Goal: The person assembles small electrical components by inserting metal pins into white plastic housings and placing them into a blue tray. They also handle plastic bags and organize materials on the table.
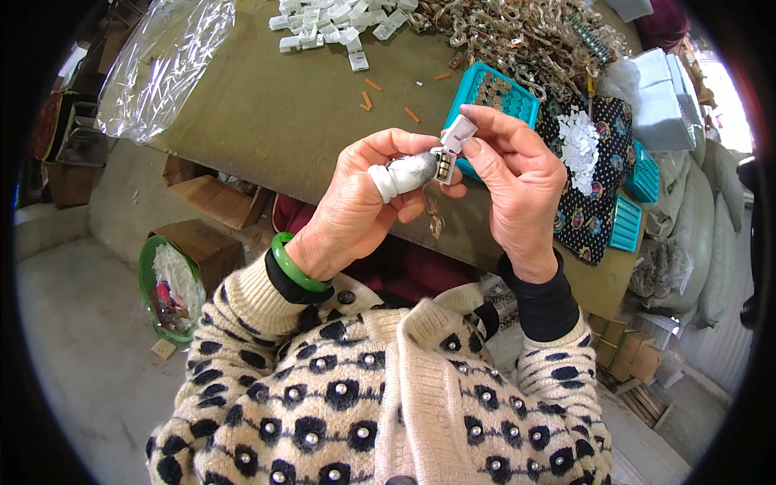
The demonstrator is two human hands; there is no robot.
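Observation:
My left hand (349, 190) is closed on a small white battery box (444, 170) whose open side shows metallic parts that look like button cells. Grey-silver wrapping (412, 175) with a white band covers one finger of that hand, probably the thumb. Between the thumb and forefinger of my right hand (524, 182) is a white plastic cover (459, 132), tilted and meeting the upper end of the box. Thin coiled wire (436, 223) hangs below my left fingers. Just beyond my hands lies a teal tray (529, 103) with rows of round metal cells.
White plastic cases (339, 24) are heaped at the table's far side, beside a tangle of wired strings (525, 36). Several orange strips (412, 115) lie scattered. White flakes (579, 145) rest on patterned cloth (582, 222) at right. A green basin (149, 279) stands on the floor at left.

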